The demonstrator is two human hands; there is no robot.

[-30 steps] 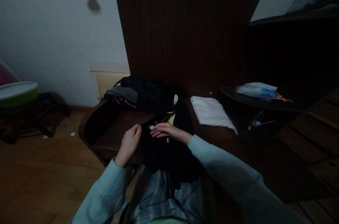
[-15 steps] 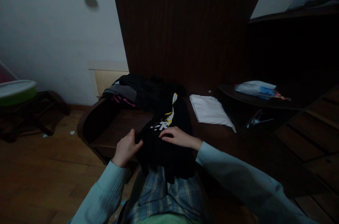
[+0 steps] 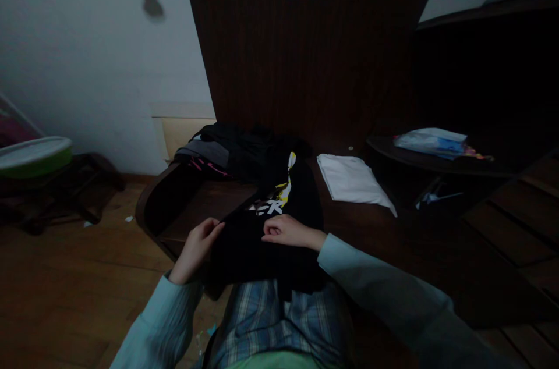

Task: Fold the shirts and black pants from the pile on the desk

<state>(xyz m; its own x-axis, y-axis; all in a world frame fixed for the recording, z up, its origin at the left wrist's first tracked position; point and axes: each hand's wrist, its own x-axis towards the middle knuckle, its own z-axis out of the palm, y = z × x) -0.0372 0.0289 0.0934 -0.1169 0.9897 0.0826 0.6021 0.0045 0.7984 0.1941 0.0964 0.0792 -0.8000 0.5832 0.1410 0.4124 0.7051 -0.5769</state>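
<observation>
A black T-shirt (image 3: 262, 241) with white and yellow print lies over the near edge of a dark wooden table (image 3: 205, 206) and onto my lap. My left hand (image 3: 197, 244) pinches the shirt's left edge with closed fingers. My right hand (image 3: 286, 231) rests on the middle of the shirt, fingers curled and pressed on the cloth just below the white lettering. Both arms wear light blue sleeves.
A heap of dark clothes (image 3: 236, 153) sits at the table's far side. A folded white cloth (image 3: 351, 180) lies to the right. A plastic bag (image 3: 432, 142) rests on a dark shelf. A stool with a green-rimmed basin (image 3: 35, 153) stands far left.
The shirt has been drawn toward me and spread, so the white lettering now shows. My left hand slid left and nearer along the edge; my right hand curled its fingers.
</observation>
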